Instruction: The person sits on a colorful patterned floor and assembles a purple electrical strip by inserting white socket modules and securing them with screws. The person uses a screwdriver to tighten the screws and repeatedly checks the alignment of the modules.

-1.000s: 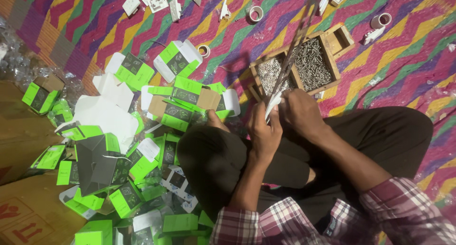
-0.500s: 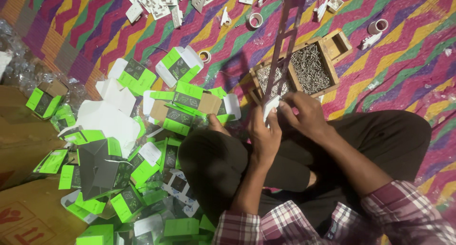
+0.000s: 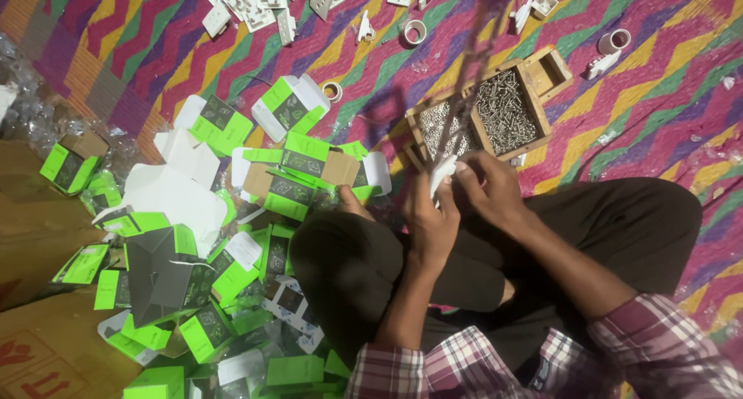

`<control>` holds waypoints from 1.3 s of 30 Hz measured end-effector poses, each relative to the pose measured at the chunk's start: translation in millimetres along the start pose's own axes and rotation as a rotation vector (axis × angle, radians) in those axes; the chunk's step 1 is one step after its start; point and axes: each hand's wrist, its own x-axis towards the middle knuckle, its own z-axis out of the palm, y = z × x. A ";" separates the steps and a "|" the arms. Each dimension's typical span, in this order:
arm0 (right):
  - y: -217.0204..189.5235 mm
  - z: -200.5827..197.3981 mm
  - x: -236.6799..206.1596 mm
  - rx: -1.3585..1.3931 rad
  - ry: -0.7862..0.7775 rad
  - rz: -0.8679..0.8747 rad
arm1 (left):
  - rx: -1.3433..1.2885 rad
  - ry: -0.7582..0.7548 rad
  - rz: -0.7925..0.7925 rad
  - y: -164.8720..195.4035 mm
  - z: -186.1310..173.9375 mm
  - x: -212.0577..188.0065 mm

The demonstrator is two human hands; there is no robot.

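Both hands' grip (image 3: 457, 184) pinching small white part (image 3: 441, 172), green-and-white cartons (image 3: 294, 174) heaped left, screw tray (image 3: 534, 78) ahead

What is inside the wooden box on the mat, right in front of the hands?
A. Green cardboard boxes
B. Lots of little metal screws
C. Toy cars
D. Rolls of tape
B. The wooden box has compartments heaped with small silvery screws, just beyond the left hand and right hand, which together hold a small white part; the green cardboard boxes lie loose on the mat instead.
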 end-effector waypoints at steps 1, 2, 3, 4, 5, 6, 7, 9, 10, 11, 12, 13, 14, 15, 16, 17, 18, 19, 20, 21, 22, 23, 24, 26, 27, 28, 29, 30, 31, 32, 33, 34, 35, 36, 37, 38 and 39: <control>-6.1 -3.8 2.5 -0.073 0.047 -0.178 | -0.011 -0.003 -0.046 -1.0 0.1 0.2; -11.7 -6.7 5.6 -0.149 0.037 -0.244 | -0.021 -0.007 -0.091 -2.2 0.0 0.0; -15.9 -10.1 8.8 -0.227 0.028 -0.311 | -0.030 -0.013 -0.108 -3.2 1.0 -0.2; -19.0 -12.3 11.2 -0.304 0.018 -0.378 | -0.038 -0.018 -0.124 -4.2 1.6 -0.2; -20.4 -13.3 12.7 -0.302 0.013 -0.390 | -0.047 -0.024 -0.141 -5.0 2.3 -0.4; -20.1 -13.0 13.1 -0.300 0.008 -0.401 | 0.002 -0.022 -0.102 -5.6 2.8 -0.7; -18.2 -12.2 12.1 -0.298 0.003 -0.410 | 0.051 -0.022 -0.062 -6.2 2.5 -0.8; -10.6 -6.7 8.4 -0.289 -0.003 -0.346 | 0.090 -0.020 -0.009 -5.9 2.6 -1.4; -5.9 -3.1 5.8 -0.283 -0.007 -0.313 | 0.082 -0.021 0.003 -5.0 2.5 -2.1; -1.4 0.9 3.1 -0.102 -0.064 -0.085 | 0.075 -0.023 0.016 -4.2 2.3 -2.6; 2.4 4.6 1.4 0.082 -0.120 0.142 | 0.079 -0.025 0.028 -3.4 2.1 -2.7; 5.4 6.4 0.9 0.267 -0.180 0.365 | 0.083 -0.026 0.039 -2.5 2.2 -2.6; 6.7 6.4 0.3 0.343 -0.200 0.389 | 0.086 -0.027 0.049 -1.6 2.5 -2.3; 6.7 4.8 0.6 0.419 -0.222 0.413 | 0.093 -0.020 0.028 -0.8 3.2 -2.0; 4.7 3.2 2.2 0.495 -0.243 0.436 | 0.100 -0.014 0.007 -0.2 3.2 -1.3; 1.2 0.0 2.6 0.279 -0.161 0.240 | 0.107 -0.009 -0.014 0.4 3.9 -0.8; -3.6 -4.2 2.6 0.063 -0.081 0.044 | 0.087 -0.006 -0.037 1.0 4.2 -0.2; -8.6 -8.2 3.4 -0.154 -0.003 -0.153 | 0.066 -0.003 -0.061 1.5 4.5 0.3; -12.5 -11.6 6.3 -0.179 -0.020 -0.200 | 0.043 -0.001 -0.083 2.0 4.9 0.9; -15.3 -14.9 9.0 -0.204 -0.035 -0.246 | 0.033 -0.001 -0.087 2.4 5.2 1.7; -16.8 -17.6 10.2 -0.229 -0.050 -0.290 | 0.022 -0.002 -0.091 3.1 5.1 1.7; -16.5 -18.8 10.9 -0.239 -0.046 -0.333 | 0.011 -0.002 -0.096 3.7 5.0 1.9; -14.3 -19.1 10.8 -0.250 -0.043 -0.376 | 0.008 -0.008 -0.096 4.4 4.7 2.0; -5.8 -15.5 8.3 -0.255 -0.040 -0.349 | 0.002 -0.014 -0.096 6.3 4.7 1.9; -0.9 -10.1 5.7 -0.247 -0.041 -0.277 | 0.006 -0.020 -0.100 7.7 5.3 1.1; 4.0 -4.7 3.1 -0.237 -0.041 -0.206 | 0.011 -0.025 -0.103 9.1 5.6 0.5; 8.4 0.6 1.3 0.053 -0.081 0.035 | 0.017 -0.030 -0.105 10.3 5.9 0.2; 11.8 5.0 0.6 0.343 -0.123 0.275 | -0.040 -0.056 -0.195 11.6 6.7 -0.3; 13.5 6.8 -0.1 0.635 -0.163 0.515 | -0.098 -0.087 -0.285 12.8 7.7 -0.8; 13.7 5.9 -0.6 0.574 -0.167 0.489 | -0.154 -0.120 -0.374 13.3 8.2 -0.8; 12.3 3.8 -0.4 0.511 -0.174 0.463 | -0.112 -0.086 -0.263 13.4 8.5 -0.7; 9.6 -0.4 0.4 0.446 -0.185 0.436 | -0.070 -0.050 -0.153 13.2 8.7 -0.4; 6.0 -5.9 1.6 0.250 -0.110 0.228 | -0.028 -0.015 -0.043 12.6 8.8 0.2; 1.2 -10.4 1.3 0.056 -0.038 0.022 | -0.012 -0.022 -0.069 12.1 8.8 0.4; -3.1 -14.5 1.0 -0.140 0.033 -0.182 | 0.004 -0.030 -0.098 11.6 8.8 0.3; -5.8 -17.7 2.7 -0.171 0.013 -0.210 | 0.020 -0.040 -0.124 11.1 8.6 0.4; -7.3 -19.1 3.5 -0.202 -0.006 -0.239 | 0.008 -0.040 -0.119 10.6 8.4 0.5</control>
